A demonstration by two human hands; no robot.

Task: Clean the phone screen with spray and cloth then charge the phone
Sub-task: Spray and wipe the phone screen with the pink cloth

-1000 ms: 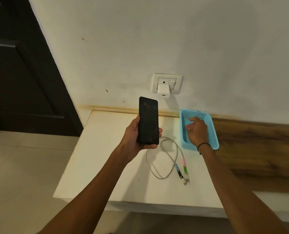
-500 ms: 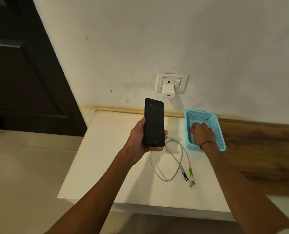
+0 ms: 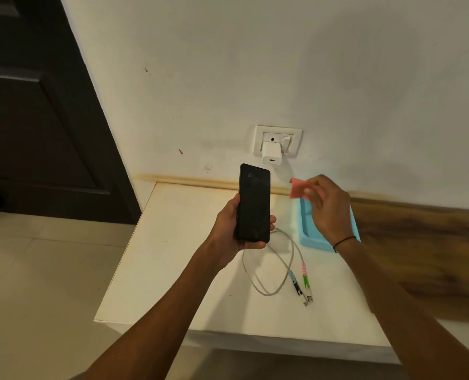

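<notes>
Phone (image 3: 253, 204): dead centre of the frame, upright, dark smudged screen facing the camera, held up above the table.
Left hand (image 3: 232, 226): wrapped round the phone's lower half, thumb on the left edge, fingertips curling round the right edge and bottom.
Cloth (image 3: 299, 189): small pink piece, right of the phone, up in the air just above the basket's far end; blurred, so its folds are hard to read.
Right hand (image 3: 327, 208): right of centre, thumb and fingers pinching the cloth, a thin dark band on the wrist.
Basket (image 3: 314, 241): light blue, on the table under the right hand, mostly hidden by it.
Cable (image 3: 267, 263): grey loop lying on the table below the phone, both ends side by side at lower right, one wrapped in blue, one in pink and green.
Charger (image 3: 271, 153): white block plugged into the wall socket, just above the phone's top edge.
Table (image 3: 173, 270): white top, filling the middle of the frame, against the wall.
Door (image 3: 36, 119): dark, upper left.
</notes>
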